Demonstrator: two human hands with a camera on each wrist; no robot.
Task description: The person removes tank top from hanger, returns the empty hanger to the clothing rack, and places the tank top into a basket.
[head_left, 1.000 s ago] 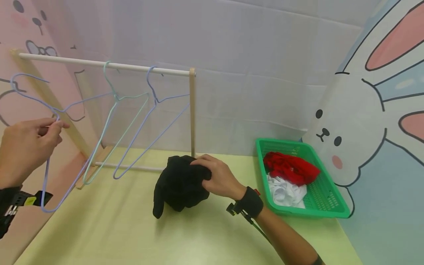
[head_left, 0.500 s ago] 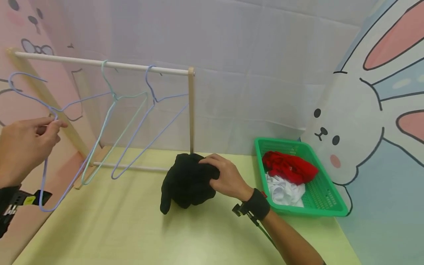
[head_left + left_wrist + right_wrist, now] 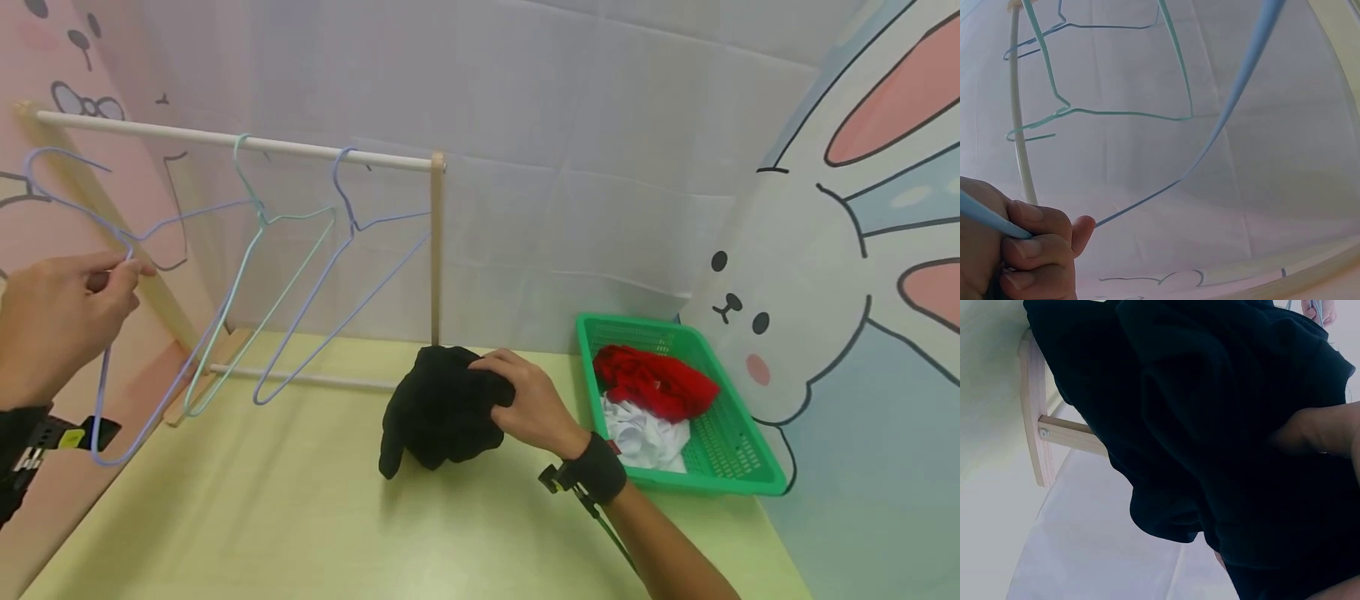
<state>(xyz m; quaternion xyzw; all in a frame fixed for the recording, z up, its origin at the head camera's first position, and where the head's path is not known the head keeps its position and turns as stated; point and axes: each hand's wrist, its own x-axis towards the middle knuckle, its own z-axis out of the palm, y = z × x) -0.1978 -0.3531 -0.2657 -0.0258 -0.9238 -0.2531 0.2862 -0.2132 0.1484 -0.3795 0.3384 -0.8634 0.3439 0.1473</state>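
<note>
At the far left of the head view my left hand (image 3: 67, 321) pinches a blue wire hanger (image 3: 112, 462) just below its hook. The hanger's hook stands up free in front of the rack's rail. In the left wrist view, curled fingers (image 3: 1041, 250) close round the blue wire. My right hand (image 3: 528, 404) grips a bunched black garment (image 3: 442, 408) by its right side, over the table in front of the rack. A narrow end of the cloth hangs down on its left. Dark folds fill most of the right wrist view and hide the fingertips.
A wooden rack with a white rail (image 3: 187, 135) stands at the back left. On the rail hang a mint green hanger (image 3: 243, 279) and another blue hanger (image 3: 311, 296). To the right, a green basket (image 3: 738, 483) holds a red garment (image 3: 660, 383) and a white garment (image 3: 648, 433).
My right hand has carried the black garment a short way to the right, closer to the basket. The left hand has stayed almost still, with the blue hanger slightly higher.
</note>
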